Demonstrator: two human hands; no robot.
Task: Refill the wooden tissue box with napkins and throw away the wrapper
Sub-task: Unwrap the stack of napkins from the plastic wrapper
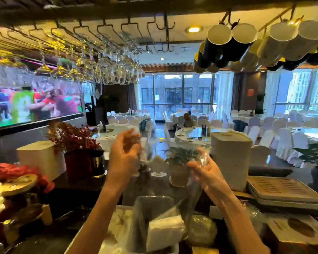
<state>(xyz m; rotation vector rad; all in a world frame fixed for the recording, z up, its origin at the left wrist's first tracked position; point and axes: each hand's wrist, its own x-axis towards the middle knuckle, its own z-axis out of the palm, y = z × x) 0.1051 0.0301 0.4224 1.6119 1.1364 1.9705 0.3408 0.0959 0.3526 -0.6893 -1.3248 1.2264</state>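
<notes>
Both hands are raised over the bar counter and hold a clear plastic wrapper (189,187) stretched between them. My left hand (124,158) pinches its left upper edge, blurred by motion. My right hand (207,173) grips the right upper edge. The wrapper hangs down in front of me, and a white stack of napkins (164,233) sits at its lower end, tilted, over a grey box-like container (151,204) near the bottom middle. I cannot tell whether that container is the wooden tissue box.
A tall stack of white napkins (230,158) stands on the counter at right, beside stacked trays (285,191). A small potted plant (180,162), a paper roll (41,158) and red flowers (75,138) stand on the counter. Glasses and mugs (246,43) hang overhead.
</notes>
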